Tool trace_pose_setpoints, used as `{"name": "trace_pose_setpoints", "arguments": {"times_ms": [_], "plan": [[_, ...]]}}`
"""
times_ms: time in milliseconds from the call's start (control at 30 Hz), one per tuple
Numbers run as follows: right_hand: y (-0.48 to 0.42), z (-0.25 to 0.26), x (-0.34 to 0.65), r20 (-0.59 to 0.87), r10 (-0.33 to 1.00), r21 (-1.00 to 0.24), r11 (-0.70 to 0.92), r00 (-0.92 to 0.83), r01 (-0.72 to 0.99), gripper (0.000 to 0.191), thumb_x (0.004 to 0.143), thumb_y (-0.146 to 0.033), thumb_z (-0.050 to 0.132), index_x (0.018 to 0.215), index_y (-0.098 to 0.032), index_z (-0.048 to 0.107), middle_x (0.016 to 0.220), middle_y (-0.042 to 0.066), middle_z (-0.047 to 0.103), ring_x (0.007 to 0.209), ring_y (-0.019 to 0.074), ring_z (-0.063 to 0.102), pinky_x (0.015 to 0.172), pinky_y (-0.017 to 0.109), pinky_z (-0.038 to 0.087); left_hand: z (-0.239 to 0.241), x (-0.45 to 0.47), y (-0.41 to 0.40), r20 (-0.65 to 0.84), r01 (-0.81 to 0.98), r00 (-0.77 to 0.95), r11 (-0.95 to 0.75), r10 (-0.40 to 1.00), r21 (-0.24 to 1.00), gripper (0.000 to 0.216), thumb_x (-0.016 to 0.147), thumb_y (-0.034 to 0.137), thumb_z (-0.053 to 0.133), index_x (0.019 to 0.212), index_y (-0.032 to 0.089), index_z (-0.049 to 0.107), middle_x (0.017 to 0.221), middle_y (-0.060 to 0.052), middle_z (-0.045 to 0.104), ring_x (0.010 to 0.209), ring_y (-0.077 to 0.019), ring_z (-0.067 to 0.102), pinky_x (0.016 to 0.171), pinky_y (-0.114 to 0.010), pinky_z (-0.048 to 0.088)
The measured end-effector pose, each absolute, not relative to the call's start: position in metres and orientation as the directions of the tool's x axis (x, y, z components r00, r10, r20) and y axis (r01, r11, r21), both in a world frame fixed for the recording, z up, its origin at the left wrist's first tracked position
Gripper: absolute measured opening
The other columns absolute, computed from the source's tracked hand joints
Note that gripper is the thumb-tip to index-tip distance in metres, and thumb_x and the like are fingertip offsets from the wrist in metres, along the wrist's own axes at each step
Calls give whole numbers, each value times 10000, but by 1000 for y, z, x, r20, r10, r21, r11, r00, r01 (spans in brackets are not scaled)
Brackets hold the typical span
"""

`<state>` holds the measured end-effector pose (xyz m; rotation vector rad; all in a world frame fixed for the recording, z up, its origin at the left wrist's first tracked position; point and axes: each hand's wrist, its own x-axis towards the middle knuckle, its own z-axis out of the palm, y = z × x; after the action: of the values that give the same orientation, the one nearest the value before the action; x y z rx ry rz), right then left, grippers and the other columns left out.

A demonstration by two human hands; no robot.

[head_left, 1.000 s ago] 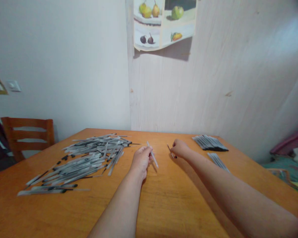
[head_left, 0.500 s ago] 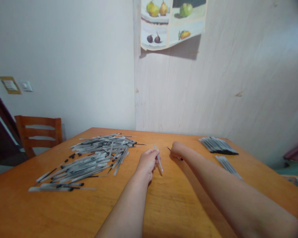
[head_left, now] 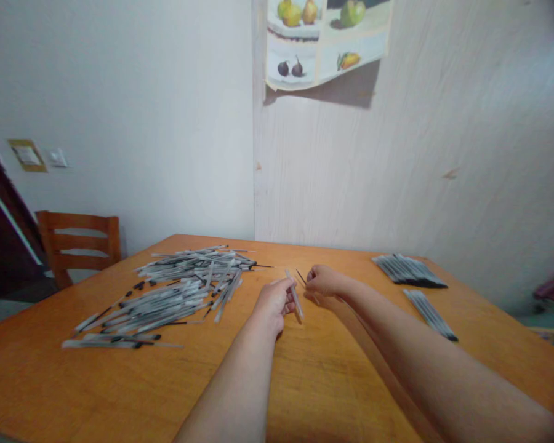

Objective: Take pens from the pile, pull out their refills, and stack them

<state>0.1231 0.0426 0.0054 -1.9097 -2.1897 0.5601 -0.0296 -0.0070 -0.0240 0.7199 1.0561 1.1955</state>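
Held in left hand [head_left: 273, 299], tube [head_left: 294, 294] points away.

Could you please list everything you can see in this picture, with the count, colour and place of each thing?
table: one, orange wood, fills the foreground
loose pile of pen parts: many, clear and black, table's left
neat stacks: two, grey-black, table's right
chair: one, brown wood, far left
fruit poster: one, on the wall above
wall switch: one, white, left wall
clear tube: one, in left hand
thin dark refill: one, in right hand
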Motion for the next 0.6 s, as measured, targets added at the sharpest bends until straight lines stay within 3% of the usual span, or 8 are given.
{"name": "trace_pose_setpoints", "arguments": {"times_ms": [100, 200, 300, 400, 500, 600], "plan": [[27, 9, 121, -85, 964, -467, 184, -251, 865, 77, 686, -197, 602, 618, -161, 593, 559, -22, 519, 516, 88, 440, 470, 214, 268, -22, -30, -7, -278, -460, 79, 282, 957, 842, 131, 784, 265, 634, 800, 136, 627, 708, -25, 635, 555, -99, 591, 463, -192, 393], [11, 13, 116, -54, 947, -576, 230, -317, 785, 59, 684, -221, 623, 676, -168, 599, 601, -25, 545, 549, 91, 445, 491, 205, 292, -19, -30, -8, -275, -565, 134, 301, 952, 768, 120, 825, 237, 603, 778, 129, 623, 682, -31, 637, 547, -104, 600, 441, -187, 398], [-1, 17, 113, 12, 949, -686, 237, -315, 687, 128, 669, -203, 632, 792, -168, 628, 713, -4, 614, 639, 112, 504, 549, 201, 347, -15, -31, -8, -259, -632, 124, 278, 958, 724, 102, 840, 183, 598, 764, 119, 624, 684, -47, 653, 557, -107, 613, 496, -192, 463], [-9, 18, 116, 76, 948, -706, 269, -308, 655, 188, 691, -226, 626, 870, -169, 636, 752, 6, 628, 679, 127, 526, 570, 211, 357, -10, -32, -8, -243, -707, 71, 220, 968, 672, 123, 862, 151, 578, 752, 113, 618, 701, -65, 663, 603, -113, 640, 587, -202, 519], [-12, 13, 122, 61, 947, -754, 251, -316, 607, 105, 713, -220, 600, 805, -177, 621, 674, -4, 609, 620, 120, 520, 549, 216, 348, -5, -34, -7, -227, -774, 15, 155, 974, 614, 136, 879, 148, 574, 754, 112, 613, 711, -67, 661, 642, -114, 657, 625, -197, 534], [-12, 4, 126, 46, 945, -871, 197, -324, 450, 60, 746, -231, 563, 718, -186, 593, 576, -18, 577, 531, 107, 499, 507, 217, 343, -3, -36, -6, -223, -810, -17, 117, 975, 575, 139, 890, 146, 572, 759, 117, 607, 718, -63, 660, 653, -110, 660, 636, -199, 544]]}}
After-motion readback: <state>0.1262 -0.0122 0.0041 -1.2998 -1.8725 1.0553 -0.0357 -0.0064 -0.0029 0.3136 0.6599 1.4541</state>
